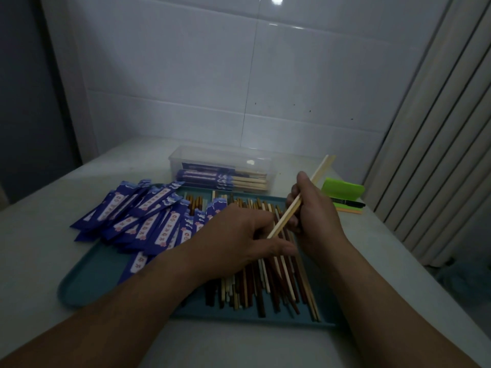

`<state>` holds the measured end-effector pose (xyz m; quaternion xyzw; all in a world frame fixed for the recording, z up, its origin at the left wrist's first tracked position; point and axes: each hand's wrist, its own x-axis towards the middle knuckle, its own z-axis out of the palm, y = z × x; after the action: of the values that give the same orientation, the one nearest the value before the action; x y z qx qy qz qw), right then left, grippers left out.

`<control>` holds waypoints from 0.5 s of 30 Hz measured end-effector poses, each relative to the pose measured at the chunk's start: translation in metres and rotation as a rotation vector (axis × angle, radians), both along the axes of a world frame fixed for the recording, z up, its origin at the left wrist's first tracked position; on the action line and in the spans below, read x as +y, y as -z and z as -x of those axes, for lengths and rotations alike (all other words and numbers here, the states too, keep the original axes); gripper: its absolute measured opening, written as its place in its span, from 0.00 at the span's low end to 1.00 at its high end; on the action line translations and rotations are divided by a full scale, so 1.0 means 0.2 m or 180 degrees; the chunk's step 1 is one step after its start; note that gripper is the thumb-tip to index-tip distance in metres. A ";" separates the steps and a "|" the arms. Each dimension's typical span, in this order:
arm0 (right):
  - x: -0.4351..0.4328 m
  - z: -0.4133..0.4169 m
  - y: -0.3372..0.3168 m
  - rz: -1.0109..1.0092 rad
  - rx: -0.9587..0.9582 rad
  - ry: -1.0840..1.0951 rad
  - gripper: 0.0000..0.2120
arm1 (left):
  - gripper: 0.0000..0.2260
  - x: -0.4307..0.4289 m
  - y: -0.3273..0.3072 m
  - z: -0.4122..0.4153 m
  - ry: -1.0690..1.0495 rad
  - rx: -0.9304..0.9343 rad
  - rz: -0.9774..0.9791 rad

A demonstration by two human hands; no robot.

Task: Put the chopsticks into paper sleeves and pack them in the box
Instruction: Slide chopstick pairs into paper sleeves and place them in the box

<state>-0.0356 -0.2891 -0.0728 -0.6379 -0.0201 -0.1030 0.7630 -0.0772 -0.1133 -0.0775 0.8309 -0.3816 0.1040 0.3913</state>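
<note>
My right hand (314, 216) is over the tray's (87, 282) far right part, fingers curled tight round a pale pair (320, 170) of chopsticks. The pair slants: its top end sticks out past the tray's far right corner, and its low end comes down toward the tray's middle, where it meets the fingers of my left hand (239, 235). That hand lies knuckles-up over the tray's middle, its fingers bent down onto the pile (265, 285). Whether they pinch the pair's end or only touch it, I cannot tell.

The pile of loose chopsticks, dark brown and pale mixed, fills the tray's right half and runs from its near edge to its far edge. Blue sleeves (138, 216) lie heaped on the tray's left half, several hanging over its far left edge onto the table (39, 235).

The clear box (186, 155) stands on the table just beyond the tray's far edge, lid off, with sleeved sets (225, 179) lying flat inside, bare ends to the right. Off the tray's far right corner sit a green pad (342, 188) and a black pen (348, 203).
</note>
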 end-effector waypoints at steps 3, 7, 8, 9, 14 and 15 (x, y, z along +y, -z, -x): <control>-0.01 0.01 -0.01 0.0050 -0.0035 0.0269 0.21 | 0.12 0.00 0.00 -0.01 -0.0079 0.0072 -0.0093; -0.01 0.04 -0.02 0.0017 -0.0044 -0.0182 0.20 | 0.13 0.00 0.02 -0.02 -0.0307 0.0093 -0.0195; 0.00 0.05 -0.02 0.0059 -0.0031 -0.0409 0.19 | 0.13 0.00 0.02 -0.02 -0.0354 0.0119 -0.0199; 0.01 0.06 -0.02 0.0149 -0.0010 -0.0567 0.18 | 0.12 0.01 0.01 -0.02 -0.0394 0.0137 -0.0203; 0.04 0.05 0.00 0.0510 -0.0178 -0.0253 0.18 | 0.16 0.05 -0.03 -0.03 -0.0952 -0.0038 -0.0506; 0.03 0.05 0.00 0.0589 -0.0178 -0.0132 0.18 | 0.16 0.08 -0.03 -0.04 -0.1192 -0.0124 -0.0557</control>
<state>-0.0448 -0.2823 -0.0737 -0.7019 -0.0640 -0.1026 0.7019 -0.0700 -0.0978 -0.0707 0.9160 -0.2356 0.1575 0.2839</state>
